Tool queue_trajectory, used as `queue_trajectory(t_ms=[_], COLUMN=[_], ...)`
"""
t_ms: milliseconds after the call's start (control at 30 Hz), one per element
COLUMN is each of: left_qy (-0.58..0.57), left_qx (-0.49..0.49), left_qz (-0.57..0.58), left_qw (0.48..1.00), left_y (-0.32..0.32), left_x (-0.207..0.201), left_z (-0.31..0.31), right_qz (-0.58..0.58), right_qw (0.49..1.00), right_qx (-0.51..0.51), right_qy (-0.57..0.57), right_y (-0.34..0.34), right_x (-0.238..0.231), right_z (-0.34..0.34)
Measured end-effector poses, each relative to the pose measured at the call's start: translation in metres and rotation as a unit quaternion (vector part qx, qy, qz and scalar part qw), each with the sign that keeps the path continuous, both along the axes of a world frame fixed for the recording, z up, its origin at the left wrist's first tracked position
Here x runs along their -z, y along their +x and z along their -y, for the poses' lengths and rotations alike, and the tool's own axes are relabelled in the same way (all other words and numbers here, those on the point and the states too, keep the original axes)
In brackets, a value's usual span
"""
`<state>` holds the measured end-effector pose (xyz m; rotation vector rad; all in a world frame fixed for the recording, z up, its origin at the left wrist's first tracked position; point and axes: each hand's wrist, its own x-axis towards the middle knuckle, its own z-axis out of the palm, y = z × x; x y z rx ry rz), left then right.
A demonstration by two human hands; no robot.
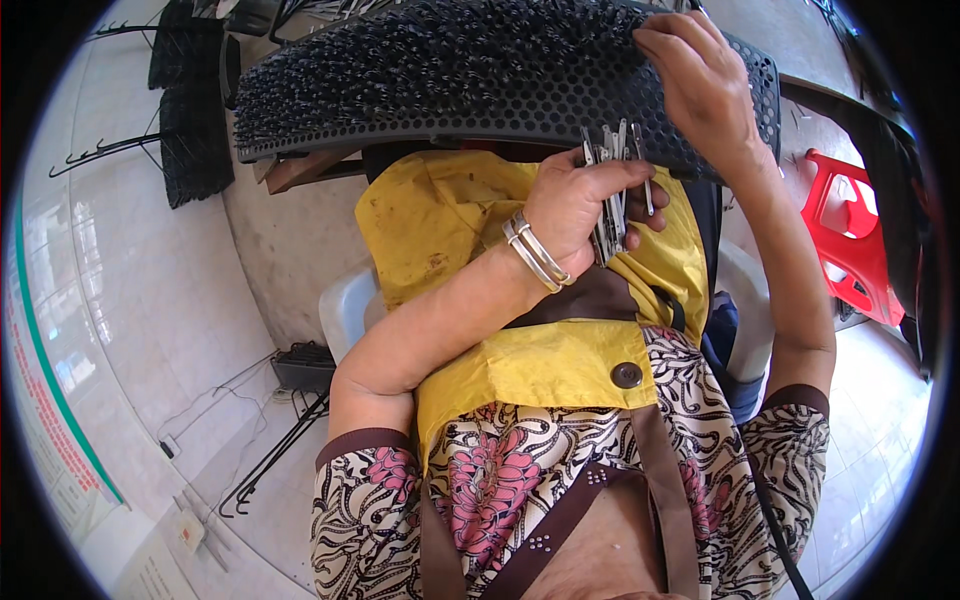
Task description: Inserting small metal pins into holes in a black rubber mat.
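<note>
My left hand [580, 200], with two silver bangles at its wrist, is closed around a bunch of slim silver metal pieces [606, 215]. They are flat and narrow, and their ends stick out above the thumb. One piece [641, 160] stands apart near the fingertips. Over the right end of a black perforated tray [520, 120], my right hand [705, 90] has its fingers drawn together. What they hold, if anything, is hidden. Rows of small dark upright pieces [420, 65] cover much of the tray, while its bare holes show along the near side and right end.
A yellow apron [430, 215] covers my lap below the tray. To the right stands a red plastic stool [850, 230]. Dark racks with hooked rods [195, 140] are at the far left, and a black box [303, 367] with cables lies on the floor.
</note>
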<state>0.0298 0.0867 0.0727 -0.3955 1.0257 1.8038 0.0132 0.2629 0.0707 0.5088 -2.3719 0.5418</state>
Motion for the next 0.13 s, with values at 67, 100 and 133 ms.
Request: queue_trajectory(t_ms=[67,100,133], left_qy=[0.003,0.003,0.003], left_qx=[0.002,0.005,0.006], left_qz=[0.002,0.002,0.000], left_qw=[1.000,1.000,1.000], left_y=[0.0002,0.0004,0.0003], left_x=[0.0008,0.0010,0.0009], left_z=[-0.0002,-0.0002,0.0000], right_qz=[0.035,0.051,0.067], right_qw=[0.999,0.998,0.997], right_qx=[-0.002,-0.001,-0.002], right_qy=[0.011,0.029,0.047], right_y=[0.0012,0.0015,0.0009], right_x=[-0.0019,-0.0010,0.0003], right_z=[-0.0007,-0.0014,-0.0027])
